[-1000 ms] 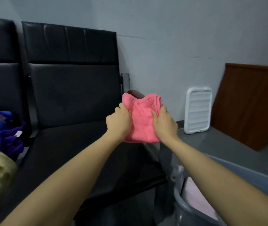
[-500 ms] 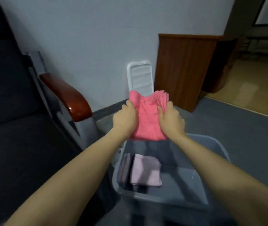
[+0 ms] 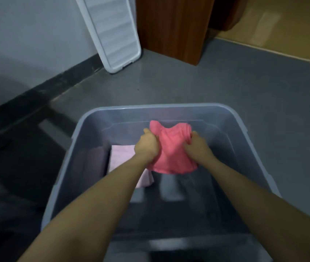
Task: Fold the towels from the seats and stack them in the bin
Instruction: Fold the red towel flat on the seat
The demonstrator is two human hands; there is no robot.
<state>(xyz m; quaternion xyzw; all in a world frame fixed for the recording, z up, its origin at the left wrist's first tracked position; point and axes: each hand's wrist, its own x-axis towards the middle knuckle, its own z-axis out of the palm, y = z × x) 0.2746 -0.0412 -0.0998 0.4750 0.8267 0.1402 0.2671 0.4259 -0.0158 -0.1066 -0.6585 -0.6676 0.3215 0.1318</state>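
A folded pink towel [image 3: 173, 152] hangs inside the translucent grey bin [image 3: 169, 107], above its floor. My left hand [image 3: 147, 147] grips the towel's left side and my right hand [image 3: 197, 146] grips its right side. Lower in the bin, at the left, lies a folded pale pink towel [image 3: 121, 156], partly hidden by my left forearm, and a folded grey-purple towel [image 3: 91, 163] stands beside it against the bin's left wall. The seats are out of view.
The bin stands on a grey floor. A white slatted lid [image 3: 112, 33] leans on the wall at the back. A brown wooden panel [image 3: 173, 27] stands to its right. A dark baseboard [image 3: 37, 91] runs along the wall at left.
My view has swung from the black seat to the bin and tipped down. Both hands have carried the pink towel over the rim and lowered it into the bin.
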